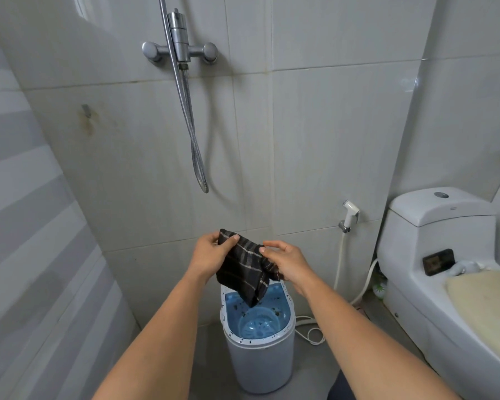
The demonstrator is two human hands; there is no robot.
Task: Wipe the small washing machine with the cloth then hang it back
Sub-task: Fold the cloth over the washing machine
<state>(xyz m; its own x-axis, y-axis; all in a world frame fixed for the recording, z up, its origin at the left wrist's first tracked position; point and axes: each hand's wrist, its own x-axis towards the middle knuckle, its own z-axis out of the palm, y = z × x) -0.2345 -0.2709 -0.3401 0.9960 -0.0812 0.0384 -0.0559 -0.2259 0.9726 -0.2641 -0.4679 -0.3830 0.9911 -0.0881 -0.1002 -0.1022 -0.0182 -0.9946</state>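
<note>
A dark cloth (pixel 244 268) with thin pale stripes hangs between my two hands, above the small washing machine (pixel 260 359). My left hand (pixel 210 254) pinches its upper left corner. My right hand (pixel 286 262) grips its right side, thumb and fingers on the fabric. The cloth's lower tip dangles over the machine's open top. The machine is a small white tub with a blue inside and stands on the floor against the tiled wall. A small metal hook (pixel 86 110) sits on the wall to the upper left, with nothing on it.
A shower mixer (pixel 180 50) with a hanging metal hose (pixel 195 157) is on the wall above. A white toilet (pixel 445 272) stands at the right, a bidet sprayer (pixel 350 215) beside it. A white cable (pixel 311 330) lies on the floor by the machine.
</note>
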